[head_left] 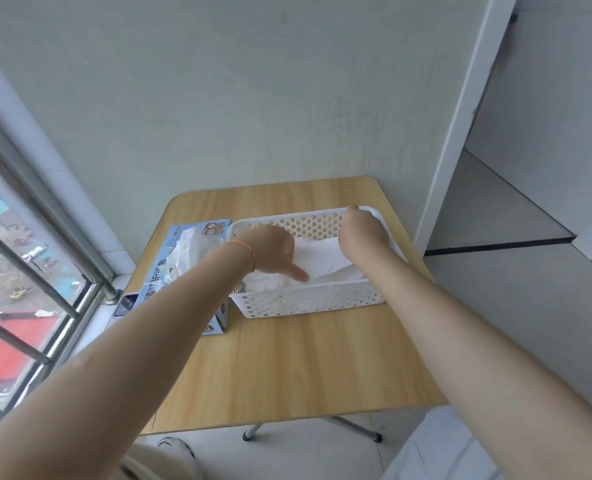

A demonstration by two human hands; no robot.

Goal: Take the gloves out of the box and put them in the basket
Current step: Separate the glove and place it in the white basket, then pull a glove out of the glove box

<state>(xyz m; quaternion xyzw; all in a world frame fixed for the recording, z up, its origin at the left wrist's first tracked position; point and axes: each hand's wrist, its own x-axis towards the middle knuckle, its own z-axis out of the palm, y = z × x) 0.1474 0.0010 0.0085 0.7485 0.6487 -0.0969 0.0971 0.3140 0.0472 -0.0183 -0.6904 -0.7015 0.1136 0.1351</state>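
A white perforated basket [308, 299] stands on the wooden table [305, 368], with white gloves [325, 259] lying loosely inside it. To its left lies a blue glove box [197, 233]; more white gloves [187, 251] bulge out of its top opening. My left hand [270, 247] reaches over the basket's left half, back toward me, thumb stretched out and resting on the gloves in the basket. Its fingers are hidden behind the hand. My right hand [360, 228] holds the basket's far right rim, fingers curled over the edge.
The table stands in a corner against a pale wall. A barred window [27, 271] runs along the left, and a phone [128, 303] lies on its sill beside the box. A doorway opens at the right.
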